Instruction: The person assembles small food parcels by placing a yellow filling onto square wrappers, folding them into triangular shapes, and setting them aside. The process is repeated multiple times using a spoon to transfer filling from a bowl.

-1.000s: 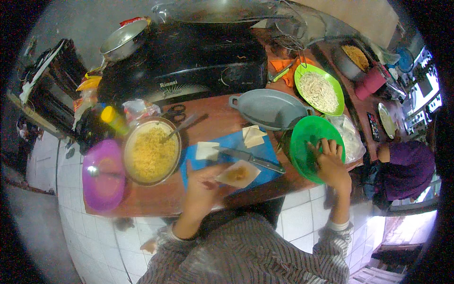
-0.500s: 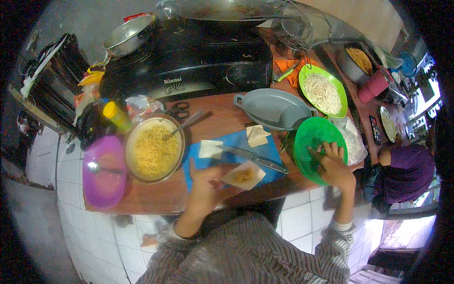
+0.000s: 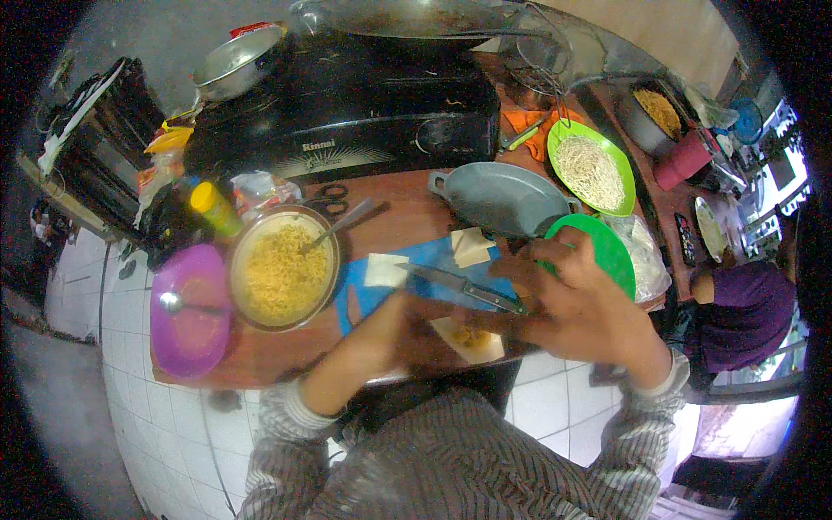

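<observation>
Two bare hands meet over the near edge of a wooden table. The left hand [image 3: 390, 334] is blurred, its fingers reaching the left side of a pale wrapper [image 3: 484, 348] topped with a dab of brownish filling; from where I stand, I cannot tell whether they grip it. The wrapper lies between the hands, beneath the right hand's blurred fingers. The right hand [image 3: 589, 308] has its fingers spread and bent, and I cannot tell whether they pinch anything.

Half a second earlier, the right hand was inside the green bowl; now it is over the wrapper, which sits slightly farther right.

From left to right: a purple bowl [image 3: 186, 347] with a spoon [image 3: 173, 302] in it; a round bowl [image 3: 236, 286] of yellow noodles [image 3: 284, 273] with a utensil leaning out; a blue mat [image 3: 426, 256] bearing two pale squares [image 3: 386, 270] and a knife [image 3: 464, 284]; a grey oval pan [image 3: 498, 198]; the green bowl [image 3: 607, 251], partly behind the right hand; and a lime plate [image 3: 627, 178] of pale strands.
</observation>
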Tool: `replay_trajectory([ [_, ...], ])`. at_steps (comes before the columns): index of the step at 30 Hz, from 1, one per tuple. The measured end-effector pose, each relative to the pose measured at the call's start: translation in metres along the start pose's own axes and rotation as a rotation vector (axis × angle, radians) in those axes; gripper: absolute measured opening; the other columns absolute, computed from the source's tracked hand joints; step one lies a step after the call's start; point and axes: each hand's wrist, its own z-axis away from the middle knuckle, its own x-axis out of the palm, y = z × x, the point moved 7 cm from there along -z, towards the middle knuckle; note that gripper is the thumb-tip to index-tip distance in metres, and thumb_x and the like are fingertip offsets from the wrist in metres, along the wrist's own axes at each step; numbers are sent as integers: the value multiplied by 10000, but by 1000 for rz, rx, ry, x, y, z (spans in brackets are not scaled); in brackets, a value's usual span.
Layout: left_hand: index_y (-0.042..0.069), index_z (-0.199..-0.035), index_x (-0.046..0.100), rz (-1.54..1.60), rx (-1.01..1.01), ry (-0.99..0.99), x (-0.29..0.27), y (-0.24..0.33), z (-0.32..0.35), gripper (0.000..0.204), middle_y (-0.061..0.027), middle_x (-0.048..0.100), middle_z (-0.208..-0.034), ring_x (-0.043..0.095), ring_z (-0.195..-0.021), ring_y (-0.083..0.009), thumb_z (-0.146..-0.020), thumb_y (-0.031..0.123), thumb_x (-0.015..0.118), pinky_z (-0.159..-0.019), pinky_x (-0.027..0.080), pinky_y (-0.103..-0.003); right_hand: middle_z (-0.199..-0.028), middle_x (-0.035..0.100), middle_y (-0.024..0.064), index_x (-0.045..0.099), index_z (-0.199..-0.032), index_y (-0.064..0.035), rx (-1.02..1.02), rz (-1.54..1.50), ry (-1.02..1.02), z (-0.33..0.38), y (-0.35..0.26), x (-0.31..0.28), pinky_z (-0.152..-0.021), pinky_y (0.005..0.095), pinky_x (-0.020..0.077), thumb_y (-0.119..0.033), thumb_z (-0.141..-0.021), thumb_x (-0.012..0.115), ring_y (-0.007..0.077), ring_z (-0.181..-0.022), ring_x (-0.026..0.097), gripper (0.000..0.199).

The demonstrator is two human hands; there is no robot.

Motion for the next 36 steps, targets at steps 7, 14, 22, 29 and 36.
replay_trajectory([
  [7,-2,-1012,599,-67,21,-60,5,12,6,375,-55,629,-914,553,-821,-110,-652,14,704,-703,465,-252,-1226,452,26,483,-1194,-279,-70,101,-104,-13,-8,9,-839,421,346,-253,-742,476,248,-1076,405,453],
  [14,-5,-1026,595,22,-31,-32,1,3,4,392,-61,628,-869,567,-743,-107,-646,7,692,-640,469,-240,-1193,479,7,567,-1085,-260,-54,67,-71,-10,-5,8,-837,422,339,-246,-737,484,236,-1062,408,358],
  [22,-71,-1012,576,13,95,120,4,21,18,404,-106,625,-825,604,-682,-142,-630,25,668,-573,482,-231,-1118,496,-15,617,-1008,-263,-3,24,32,5,4,0,-801,403,335,-276,-694,565,223,-1012,411,318],
  [29,-81,-1026,565,-52,104,77,5,22,14,428,-116,622,-906,609,-761,-162,-619,-5,672,-640,498,-253,-1072,493,10,601,-1068,-199,346,-215,183,26,24,-7,-785,389,332,-270,-678,658,227,-961,429,401],
  [36,-64,-1030,569,237,125,28,6,23,9,356,-92,616,-952,586,-840,-150,-694,-3,671,-724,478,-259,-1048,468,111,561,-1117,-97,581,-472,337,40,4,18,-782,363,373,-236,-639,721,277,-915,459,523],
])
